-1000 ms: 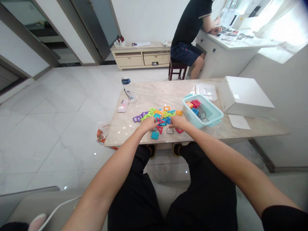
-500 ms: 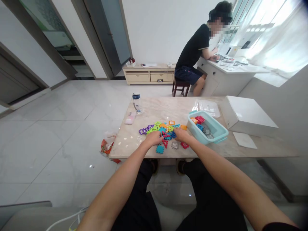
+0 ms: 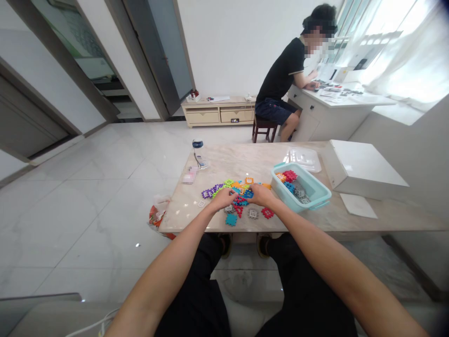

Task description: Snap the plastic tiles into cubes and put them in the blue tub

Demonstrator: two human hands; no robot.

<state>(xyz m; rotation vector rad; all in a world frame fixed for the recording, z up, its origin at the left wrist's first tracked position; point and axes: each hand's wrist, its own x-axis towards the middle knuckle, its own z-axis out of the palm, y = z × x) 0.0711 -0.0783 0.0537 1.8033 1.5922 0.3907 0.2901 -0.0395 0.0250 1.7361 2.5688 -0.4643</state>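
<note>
A pile of colourful toothed plastic building tiles lies on the table in front of me: purple, green, orange, teal, blue and red. My right hand is closed at the pile's right side, its fingertips on a blue tile. Over the near left part of the pile reaches my left hand, thumb and fingers slightly apart, with no tile plainly between them. Closer to me lie a teal tile, a grey tile with a white window insert and a red tile.
A light-blue bin holding more tiles stands right of the pile. Behind it is a clear lid; farther right, a white box. A bottle and pink case stand left. Another person sits at a desk.
My right hand has shifted slightly left, and the blue tile now shows at its fingertips. My left hand has lifted a little, its fingers opening apart. The view has tilted slightly.
</note>
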